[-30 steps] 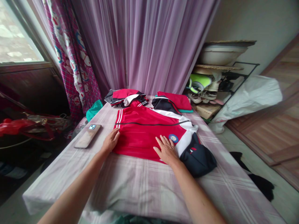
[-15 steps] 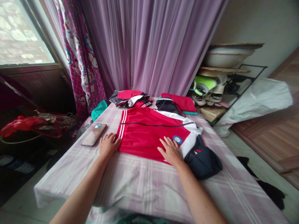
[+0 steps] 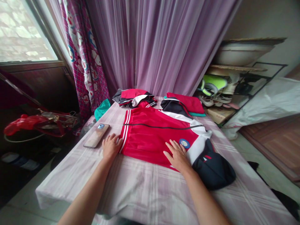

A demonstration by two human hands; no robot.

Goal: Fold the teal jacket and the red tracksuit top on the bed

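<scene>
A red zip-up jacket (image 3: 147,134) with white and dark panels lies flat on the checked tablecloth (image 3: 140,190), its striped hem to the left. My left hand (image 3: 112,146) rests at that hem, fingers stretched out over its edge. On the jacket's front, beside the round blue badge (image 3: 184,143), my right hand (image 3: 177,155) lies flat with fingers spread. The dark sleeve (image 3: 214,168) is bunched to the right of my right wrist. Neither hand grips anything.
A phone (image 3: 96,136) lies left of my left hand. Folded clothes sit in two piles at the back, a red-and-dark one (image 3: 134,97) and a red one (image 3: 185,103). Beyond the right edge stand a shoe rack (image 3: 236,106) and a white sack (image 3: 269,103).
The view has turned slightly left, so everything sits a little further right. My hands remain flat in about the same places on the jacket, which looks unchanged.
</scene>
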